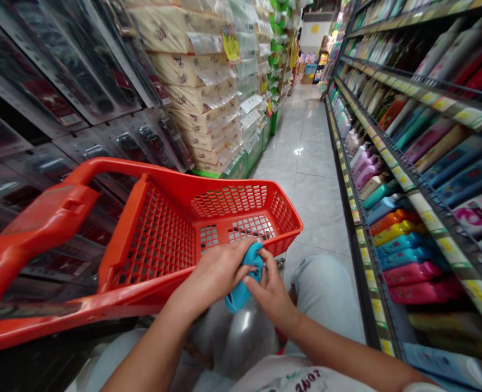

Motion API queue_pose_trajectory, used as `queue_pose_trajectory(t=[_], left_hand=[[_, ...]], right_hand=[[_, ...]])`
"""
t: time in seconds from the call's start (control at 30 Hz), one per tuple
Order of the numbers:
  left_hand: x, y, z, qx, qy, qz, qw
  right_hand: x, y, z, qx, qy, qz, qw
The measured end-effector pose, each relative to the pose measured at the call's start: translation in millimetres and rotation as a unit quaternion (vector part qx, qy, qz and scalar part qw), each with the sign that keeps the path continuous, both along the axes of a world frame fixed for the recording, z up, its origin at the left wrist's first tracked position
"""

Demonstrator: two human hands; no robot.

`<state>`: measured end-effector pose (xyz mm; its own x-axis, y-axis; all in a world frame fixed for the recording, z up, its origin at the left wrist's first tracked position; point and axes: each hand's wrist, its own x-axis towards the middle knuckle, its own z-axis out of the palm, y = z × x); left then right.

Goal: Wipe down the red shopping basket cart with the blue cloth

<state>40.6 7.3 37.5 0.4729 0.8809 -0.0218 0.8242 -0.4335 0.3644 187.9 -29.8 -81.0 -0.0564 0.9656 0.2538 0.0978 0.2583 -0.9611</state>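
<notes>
Between my two hands is a bunched blue cloth (pixel 237 296), its upper part folded over near the fingertips. My left hand (pixel 220 268) grips it from the left, fingers curled around its edge. From the right, my right hand (pixel 272 288) pinches the same cloth between thumb and fingers. Both hands are in front of my lap, beside the near rim of a red plastic shopping cart (pixel 232 190). Under the cloth, a shiny grey rounded thing (pixel 244 329) rests between my knees; I cannot tell what it is.
Shelves of colourful bottles (pixel 408 245) line the right side, with yellow price tags along their edges. Stacked packs (pixel 200 98) and hanging packaged goods (pixel 61 65) stand close on the left. A tiled aisle (pixel 301 141) runs ahead between them. The cart handle (pixel 40 223) juts out at left.
</notes>
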Motion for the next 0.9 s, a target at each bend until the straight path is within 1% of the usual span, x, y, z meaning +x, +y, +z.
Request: queue_pose_trajectory(t=[0.07, 0.1, 0.13, 0.2, 0.23, 0.27, 0.3, 0.33, 0.37, 0.43, 0.47, 0.5, 0.53, 0.6, 0.63, 0.67, 0.7, 0.73, 0.77, 0.83, 0.87, 0.9], left_hand=[[5.5, -2.4, -0.7, 0.005, 0.014, 0.054, 0.998], [8.4, -3.2, -1.4, 0.006, 0.019, 0.083, 0.996], [11.0, -3.5, -2.2, 0.007, 0.020, 0.110, 0.994], [14.8, -2.9, -4.0, 0.002, 0.010, 0.153, 0.988], [16.1, -2.2, -4.6, -0.001, -0.006, 0.166, 0.986], [17.1, -1.5, -4.9, -0.005, -0.031, 0.172, 0.985], [18.1, -0.8, -4.6, -0.008, -0.066, 0.174, 0.982], [19.2, -0.3, -3.9, -0.009, -0.109, 0.175, 0.978], [20.4, 0.2, -2.8, -0.008, -0.156, 0.176, 0.972], [24.2, 1.0, -0.2, -0.001, -0.246, 0.187, 0.951], [26.8, 1.5, 0.6, -0.002, -0.288, 0.200, 0.936], [30.2, 2.1, 0.8, -0.008, -0.329, 0.217, 0.919], [34.5, 2.5, 0.2, -0.021, -0.367, 0.235, 0.900], [45.9, 1.6, -3.9, -0.037, -0.429, 0.271, 0.861], [53.0, -0.2, -6.9, -0.028, -0.444, 0.282, 0.850], [60.7, -3.1, -10.1, -0.009, -0.447, 0.283, 0.849], [68.6, -6.8, -13.0, 0.009, -0.440, 0.274, 0.855], [76.1, -10.8, -15.2, 0.015, -0.426, 0.258, 0.867], [82.5, -14.2, -16.3, 0.010, -0.411, 0.244, 0.878], [90.2, -16.1, -15.1, -0.018, -0.382, 0.232, 0.895], [91.2, -13.2, -13.1, -0.017, -0.366, 0.233, 0.901], [90.4, -7.6, -10.5, 0.005, -0.346, 0.234, 0.909]], right_hand=[[20.9, 7.7, 8.9, 0.006, -0.009, 0.022, 1.000], [33.8, 14.8, 13.7, 0.013, -0.016, 0.009, 1.000], [47.4, 23.9, 18.5, 0.022, -0.024, -0.024, 0.999], [73.0, 44.9, 27.8, 0.049, -0.031, -0.158, 0.986], [83.2, 54.7, 32.2, 0.048, -0.025, -0.200, 0.978], [90.7, 62.6, 36.6, 0.053, -0.026, -0.215, 0.975], [95.0, 67.5, 40.9, 0.056, -0.027, -0.199, 0.978], [96.1, 68.9, 45.0, 0.063, -0.033, -0.151, 0.986], [93.9, 66.7, 48.7, 0.075, -0.041, -0.084, 0.993], [82.0, 53.8, 54.1, 0.100, -0.051, 0.044, 0.993], [73.7, 45.2, 55.4, 0.107, -0.048, 0.078, 0.990], [64.9, 36.4, 55.6, 0.106, -0.037, 0.082, 0.990], [56.5, 28.6, 54.9, 0.096, -0.016, 0.062, 0.993], [43.2, 17.4, 51.8, 0.053, 0.040, -0.014, 0.998], [39.2, 14.2, 50.4, 0.034, 0.061, -0.054, 0.996], [37.0, 12.3, 49.7, 0.028, 0.072, -0.087, 0.993], [36.8, 11.3, 50.1, 0.039, 0.073, -0.106, 0.991], [38.4, 10.9, 51.6, 0.063, 0.067, -0.109, 0.990], [41.7, 10.7, 53.9, 0.092, 0.058, -0.097, 0.989], [53.4, 11.5, 59.0, 0.136, 0.050, -0.035, 0.989], [61.3, 12.9, 60.2, 0.143, 0.053, -0.006, 0.988], [70.4, 15.3, 59.4, 0.142, 0.058, 0.007, 0.988]])
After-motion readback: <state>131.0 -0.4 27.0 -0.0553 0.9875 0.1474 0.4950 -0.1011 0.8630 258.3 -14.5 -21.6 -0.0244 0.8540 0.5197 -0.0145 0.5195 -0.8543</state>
